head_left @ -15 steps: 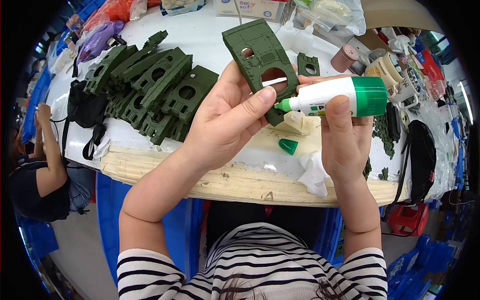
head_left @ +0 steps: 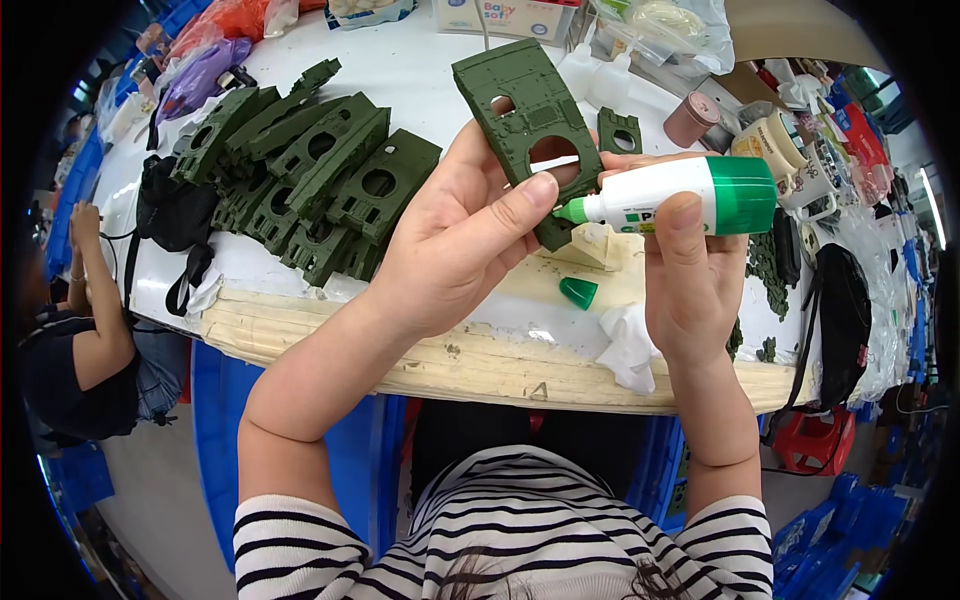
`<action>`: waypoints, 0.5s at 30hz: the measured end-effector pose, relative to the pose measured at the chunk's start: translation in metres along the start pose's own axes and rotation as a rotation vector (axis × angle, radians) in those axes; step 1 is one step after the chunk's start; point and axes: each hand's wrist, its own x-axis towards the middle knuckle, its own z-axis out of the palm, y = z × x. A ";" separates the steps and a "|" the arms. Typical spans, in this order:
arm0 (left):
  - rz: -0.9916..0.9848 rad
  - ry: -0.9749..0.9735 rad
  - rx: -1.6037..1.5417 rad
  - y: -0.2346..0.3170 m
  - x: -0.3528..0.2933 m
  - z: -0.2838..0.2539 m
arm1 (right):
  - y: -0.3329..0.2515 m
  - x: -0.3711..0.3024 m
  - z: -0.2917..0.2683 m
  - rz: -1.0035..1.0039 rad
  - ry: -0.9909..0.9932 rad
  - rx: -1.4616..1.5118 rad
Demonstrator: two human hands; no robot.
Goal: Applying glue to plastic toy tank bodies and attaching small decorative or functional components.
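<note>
My left hand (head_left: 450,235) grips a dark green plastic model tank hull (head_left: 522,100), tilted up, with a large round hole near its lower end. In my right hand (head_left: 690,270) lies a white glue bottle (head_left: 665,200) with a green base, held sideways. Its green nozzle points left and meets the hull's lower edge beside my left thumb; whether glue comes out cannot be seen. A loose green cap (head_left: 578,292) rests on the table below the bottle. Behind my hands lies a small green part (head_left: 619,132) with a round hole.
Several similar green hulls (head_left: 330,185) are piled at the left, beside a black bag (head_left: 172,205). A crumpled tissue (head_left: 628,350) lies near the table's padded edge (head_left: 480,370). Right stand a pink can (head_left: 690,118) and a cream mug (head_left: 768,145). Another person (head_left: 95,340) sits far left.
The hull has shifted very slightly right in the picture, along with the objects on the table. Both hands keep their grips, and the nozzle stays at the hull's lower edge.
</note>
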 end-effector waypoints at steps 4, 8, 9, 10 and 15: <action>0.003 -0.003 0.001 0.000 0.000 0.000 | -0.001 0.000 0.000 0.004 0.000 -0.011; 0.012 -0.015 0.000 0.000 0.001 0.000 | 0.000 -0.001 -0.001 0.015 0.011 -0.007; 0.009 -0.019 -0.007 0.000 0.001 0.000 | -0.001 0.001 0.000 0.014 0.017 0.022; 0.006 -0.024 -0.013 0.000 0.000 -0.001 | -0.001 0.002 0.000 0.014 0.023 0.052; -0.008 -0.011 -0.058 0.001 0.000 -0.001 | 0.000 0.002 -0.001 0.029 0.030 0.066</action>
